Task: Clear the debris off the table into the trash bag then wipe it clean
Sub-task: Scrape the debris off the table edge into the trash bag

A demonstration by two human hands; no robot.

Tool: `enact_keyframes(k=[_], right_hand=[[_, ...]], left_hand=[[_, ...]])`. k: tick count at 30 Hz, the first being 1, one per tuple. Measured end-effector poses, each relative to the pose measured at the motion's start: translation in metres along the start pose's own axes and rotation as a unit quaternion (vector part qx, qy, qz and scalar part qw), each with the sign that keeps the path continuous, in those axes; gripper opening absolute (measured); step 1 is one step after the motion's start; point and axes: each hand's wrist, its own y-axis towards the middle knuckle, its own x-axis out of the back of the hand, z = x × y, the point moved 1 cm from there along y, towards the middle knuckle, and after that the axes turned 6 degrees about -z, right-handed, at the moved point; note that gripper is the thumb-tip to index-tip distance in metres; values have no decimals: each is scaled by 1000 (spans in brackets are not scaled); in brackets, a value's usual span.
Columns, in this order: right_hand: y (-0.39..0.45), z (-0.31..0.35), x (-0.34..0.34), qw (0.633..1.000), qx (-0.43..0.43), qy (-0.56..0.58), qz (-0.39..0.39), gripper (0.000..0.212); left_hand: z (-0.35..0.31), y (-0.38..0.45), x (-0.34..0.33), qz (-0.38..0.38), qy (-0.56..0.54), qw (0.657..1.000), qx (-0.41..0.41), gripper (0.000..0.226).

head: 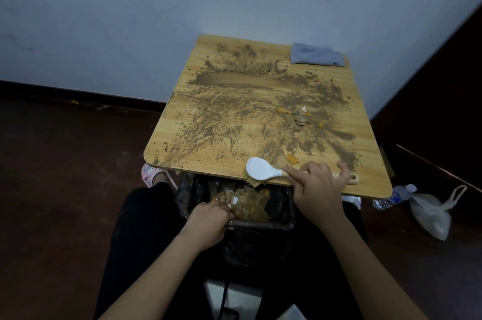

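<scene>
A small wooden table (182, 121) is smeared with brown dirt (234, 100) and carries a few paper scraps (297, 118). My right hand (318, 189) grips the handle of a white brush (260, 169) whose bristles sit at the table's near edge. Just below that edge is a bin lined with a black trash bag (284, 212), holding torn brown and orange scraps. My left hand (208, 220) holds the bag's near left rim, fingers curled over it. A folded grey cloth (317, 54) lies at the table's far right corner.
A plastic bottle (396, 195) and a white plastic bag (430, 212) lie on the dark floor to the right. A pink slipper (150, 173) shows under the table's left corner. A pale wall stands behind the table, a dark one at the right.
</scene>
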Motion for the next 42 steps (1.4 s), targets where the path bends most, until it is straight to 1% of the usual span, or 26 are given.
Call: enact_keyframes(k=[6, 10, 14, 19, 23, 26, 29, 33, 38, 42], right_hand=[[-9, 0, 4, 999, 26, -2, -25, 40], [-7, -3, 6, 999, 29, -3, -45, 35], [8, -12, 9, 997, -42, -7, -71, 31], [23, -35, 10, 985, -159, -53, -31, 35], [29, -45, 10, 978, -190, -80, -9, 35], [29, -46, 7, 978, -183, -95, 13, 37], [25, -43, 4, 981, -164, -99, 18, 36], [17, -37, 3, 988, -124, -92, -2, 34], [2, -28, 5, 993, -81, -71, -47, 32], [-8, -24, 5, 994, -63, -64, -60, 30]], left_hand=[[-1, 0, 2, 2, 5, 1000, 2, 31], [-2, 2, 2, 3, 5, 1000, 1, 31], [-3, 2, 3, 7, 4, 1000, 0, 30], [-2, 2, 2, 1, 0, 1000, -2, 32], [-3, 3, 2, -2, -1, 1000, -5, 33], [-5, 4, 1, 7, 5, 1000, -6, 32], [-7, 5, 1, 8, 5, 1000, -8, 29], [-7, 4, 1, 4, 1, 1000, -6, 31], [-7, 4, 0, 8, 3, 1000, -7, 30], [-9, 5, 0, 12, 4, 1000, -8, 28]])
